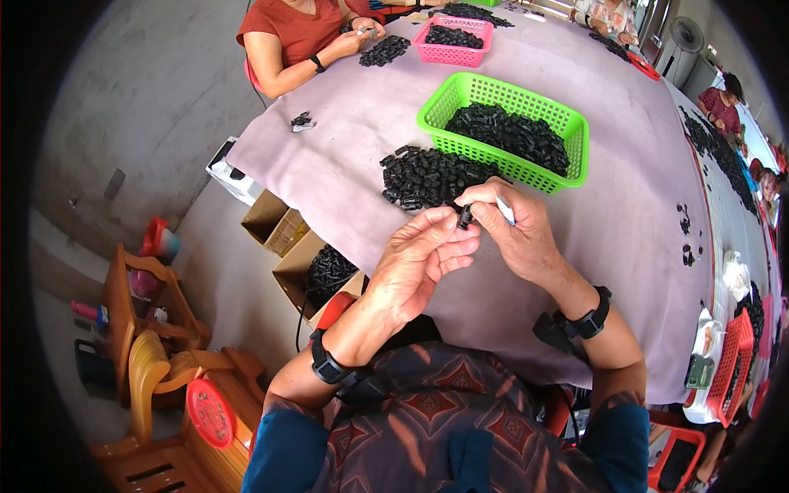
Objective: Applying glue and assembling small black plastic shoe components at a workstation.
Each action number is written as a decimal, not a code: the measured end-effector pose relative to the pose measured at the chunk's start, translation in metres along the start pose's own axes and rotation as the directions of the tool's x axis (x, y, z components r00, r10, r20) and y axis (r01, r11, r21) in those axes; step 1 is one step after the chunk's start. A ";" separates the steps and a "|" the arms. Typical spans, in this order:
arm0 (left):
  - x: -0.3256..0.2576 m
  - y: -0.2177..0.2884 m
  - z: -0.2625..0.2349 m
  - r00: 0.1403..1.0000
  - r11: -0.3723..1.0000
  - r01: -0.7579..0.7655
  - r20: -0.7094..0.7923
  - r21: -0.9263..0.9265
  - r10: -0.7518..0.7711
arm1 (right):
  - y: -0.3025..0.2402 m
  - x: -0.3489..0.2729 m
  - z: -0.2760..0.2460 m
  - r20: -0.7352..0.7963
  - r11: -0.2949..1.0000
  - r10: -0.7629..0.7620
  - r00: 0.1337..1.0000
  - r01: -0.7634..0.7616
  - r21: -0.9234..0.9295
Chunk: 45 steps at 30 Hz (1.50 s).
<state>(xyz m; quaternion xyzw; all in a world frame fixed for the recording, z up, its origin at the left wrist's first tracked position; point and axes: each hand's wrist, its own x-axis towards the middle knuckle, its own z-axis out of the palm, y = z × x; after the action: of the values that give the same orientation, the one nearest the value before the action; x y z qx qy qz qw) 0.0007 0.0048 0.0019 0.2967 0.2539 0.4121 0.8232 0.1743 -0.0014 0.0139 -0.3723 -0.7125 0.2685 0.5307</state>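
Note:
My left hand (421, 259) and my right hand (516, 230) meet over the table's near edge. Together they pinch a small black plastic part (465, 216) between the fingertips. My right hand also grips a thin white tool (505, 211) that sticks out between its fingers. Just beyond the hands lies a pile of the same black parts (427, 175) on the mauve tablecloth (362, 140). Behind the pile stands a green basket (575, 156) full of black parts.
A pink basket (460, 54) of black parts stands farther back, where a person in a red top (296, 33) works on another pile. Open cardboard boxes (300, 267) sit on the floor at left, next to wooden chairs (148, 329). More people sit along the right side.

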 end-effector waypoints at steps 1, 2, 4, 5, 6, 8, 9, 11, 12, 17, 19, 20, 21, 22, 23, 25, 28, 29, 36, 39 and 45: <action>0.000 0.000 0.000 1.000 1.000 0.008 0.012 -0.010 -0.008 | -0.001 0.000 -0.001 0.007 1.000 0.003 1.000 -0.003 -0.018; 0.000 -0.001 0.000 1.000 1.000 0.016 0.024 -0.019 -0.016 | -0.001 0.001 -0.001 0.010 1.000 0.003 1.000 -0.003 -0.019; 0.001 -0.001 -0.001 1.000 1.000 0.007 0.025 -0.030 -0.006 | -0.002 0.001 -0.001 0.012 0.999 -0.017 1.000 0.017 -0.041; 0.001 -0.001 -0.001 1.000 0.999 0.000 0.026 -0.039 0.001 | -0.003 0.001 0.000 0.014 0.999 -0.016 1.000 0.017 -0.040; 0.000 -0.001 -0.002 1.000 0.999 -0.001 0.024 -0.040 0.002 | -0.005 0.000 0.001 0.014 0.999 0.023 1.000 -0.023 -0.029; 0.000 -0.001 -0.001 1.000 0.999 -0.003 0.006 -0.043 0.003 | -0.006 -0.002 0.002 0.011 0.998 0.065 0.998 -0.064 -0.021; 0.001 -0.001 -0.002 1.000 0.999 -0.001 0.006 -0.043 0.001 | -0.006 -0.002 0.002 0.008 0.996 0.086 0.996 -0.086 0.003; 0.000 -0.003 -0.003 0.999 0.999 -0.029 0.016 -0.046 0.030 | -0.005 -0.003 0.003 0.006 0.994 0.109 0.994 -0.109 0.029; -0.001 -0.004 -0.003 1.000 0.999 -0.027 0.014 -0.046 0.028 | -0.005 -0.003 0.003 0.013 0.990 0.133 0.991 -0.133 0.055; 0.001 -0.004 -0.003 0.999 0.999 -0.033 -0.001 -0.018 0.033 | 0.001 -0.003 0.001 0.001 0.993 0.103 0.995 -0.102 0.059; 0.000 -0.003 -0.001 1.000 1.000 -0.029 -0.010 -0.002 0.029 | 0.001 -0.002 0.003 -0.018 0.988 0.107 0.994 -0.104 0.117; 0.000 -0.003 0.000 0.999 1.000 -0.027 -0.019 0.012 0.028 | -0.002 -0.002 0.002 -0.018 0.988 0.109 0.994 -0.106 0.116; 0.000 -0.004 0.000 0.999 1.000 -0.026 -0.019 0.011 0.026 | -0.006 -0.002 0.001 0.015 0.965 0.203 0.979 -0.202 0.165; 0.000 -0.005 0.000 0.998 0.998 -0.055 -0.030 0.031 0.055 | -0.009 -0.002 0.000 0.053 0.932 0.292 0.955 -0.296 0.210; 0.000 -0.005 0.001 0.996 0.995 -0.083 -0.040 0.051 0.085 | -0.009 -0.002 0.000 0.053 0.932 0.292 0.955 -0.296 0.209; 0.000 -0.006 -0.001 0.993 0.992 -0.103 -0.044 0.068 0.106 | -0.007 -0.002 0.002 0.038 0.928 0.302 0.953 -0.303 0.216; -0.001 -0.006 -0.001 0.988 0.986 -0.144 -0.047 0.089 0.148 | -0.003 -0.005 0.004 0.048 0.966 0.225 0.973 -0.229 0.121; -0.002 -0.006 -0.001 0.984 0.982 -0.165 -0.046 0.092 0.170 | -0.004 -0.005 0.004 0.049 0.966 0.225 0.973 -0.230 0.122; -0.004 -0.006 0.002 0.986 0.987 -0.144 -0.075 0.069 0.149 | -0.011 -0.002 0.003 0.055 0.965 0.204 0.977 -0.210 0.158; -0.004 -0.006 0.001 0.984 0.987 -0.151 -0.087 0.054 0.155 | -0.008 -0.003 0.003 0.088 0.922 0.281 0.956 -0.294 0.252; -0.002 -0.006 -0.001 0.994 0.995 -0.101 -0.050 0.020 0.102 | 0.001 -0.004 0.005 0.020 0.955 0.218 0.976 -0.218 0.202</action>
<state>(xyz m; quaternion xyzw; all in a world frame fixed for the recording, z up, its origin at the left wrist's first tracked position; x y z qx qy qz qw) 0.0024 0.0007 -0.0030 0.3058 0.2632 0.4586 0.7918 0.1706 -0.0042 0.0093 -0.3928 -0.6353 0.3964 0.5338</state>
